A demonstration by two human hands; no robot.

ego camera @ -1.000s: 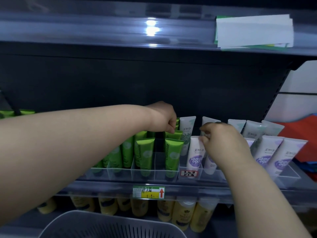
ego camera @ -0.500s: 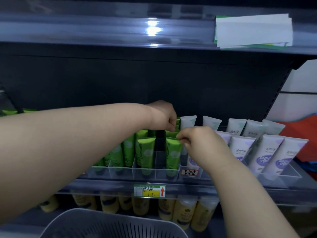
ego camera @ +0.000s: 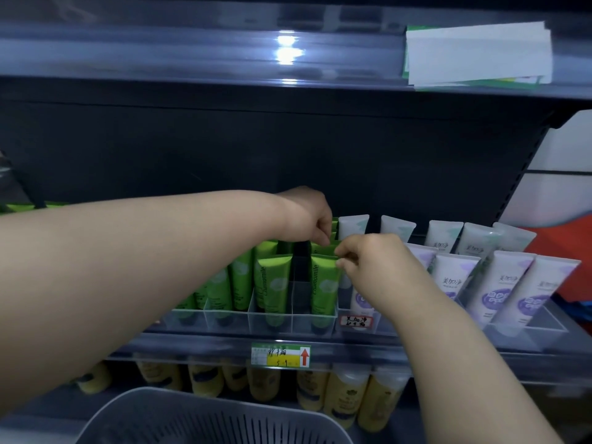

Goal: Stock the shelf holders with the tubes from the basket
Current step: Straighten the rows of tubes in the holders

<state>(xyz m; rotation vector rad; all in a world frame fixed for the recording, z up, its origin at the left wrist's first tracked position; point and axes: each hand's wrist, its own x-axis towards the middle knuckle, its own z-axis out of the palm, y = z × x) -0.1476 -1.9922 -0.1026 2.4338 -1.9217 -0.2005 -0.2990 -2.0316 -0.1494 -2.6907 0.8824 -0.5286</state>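
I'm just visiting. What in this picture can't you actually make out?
All in the head view:
Basket: cut off by the bottom edge, so its floor and any tubes left are unseen.
Left hand and right hand: fingertips curl behind the knuckles, so whether they pinch a green tube is unclear.
Handwritten label: too small and blurred to read.
Yellow bottles: tops hidden by the shelf rail.

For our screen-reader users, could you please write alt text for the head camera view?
The left hand pinches a rear green tube and the right hand the front green tube in a clear shelf holder; white tubes stand beside, a grey basket below.
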